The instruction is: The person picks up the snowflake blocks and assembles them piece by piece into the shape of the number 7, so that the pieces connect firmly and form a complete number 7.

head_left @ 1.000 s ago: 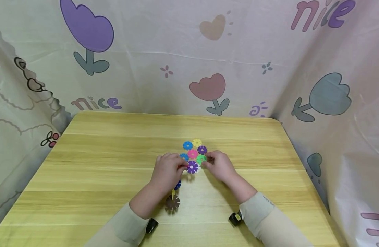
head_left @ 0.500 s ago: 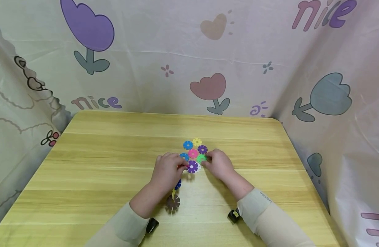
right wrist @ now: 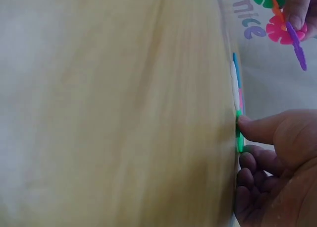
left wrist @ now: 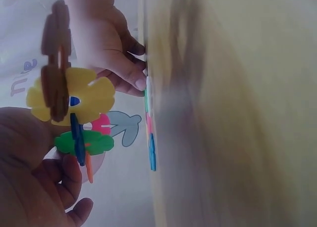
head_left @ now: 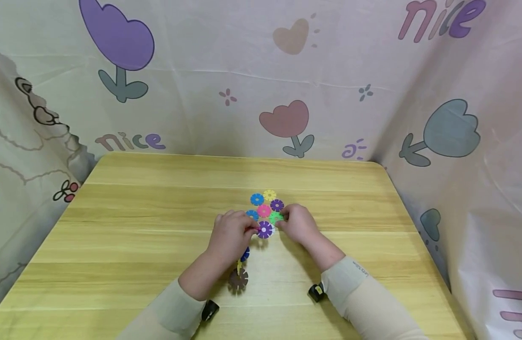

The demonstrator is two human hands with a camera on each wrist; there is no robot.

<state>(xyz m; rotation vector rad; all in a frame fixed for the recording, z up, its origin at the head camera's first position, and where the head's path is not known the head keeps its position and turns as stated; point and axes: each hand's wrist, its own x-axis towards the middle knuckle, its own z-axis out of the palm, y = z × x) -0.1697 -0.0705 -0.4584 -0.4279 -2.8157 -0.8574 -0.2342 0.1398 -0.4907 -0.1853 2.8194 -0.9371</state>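
My left hand [head_left: 230, 236] pinches a chain of interlocked plastic snowflake discs above the table. A brown disc [head_left: 238, 281] ends the chain near me, and a purple disc [head_left: 265, 230] ends it on the far side. Between them the left wrist view shows a yellow disc [left wrist: 94, 98] and a green one [left wrist: 101, 143]; a pink disc [right wrist: 278, 31] is at my left fingertips in the right wrist view. Flat on the table lies a flower of discs round a pink centre [head_left: 264, 210]. My right hand [head_left: 301, 224] pinches its green disc [head_left: 276, 217] by the edge. The purple disc partly hides a white one.
A wood-grain table [head_left: 159, 189] spreads around both hands. Behind it and at the sides hangs a printed curtain [head_left: 193, 118]. Black wrist devices, such as the one by the right cuff [head_left: 316, 293], sit below the sleeves.
The right hand and forearm have shifted slightly left and away from me, still at the green disc. The left hand and its chain have stayed in place.
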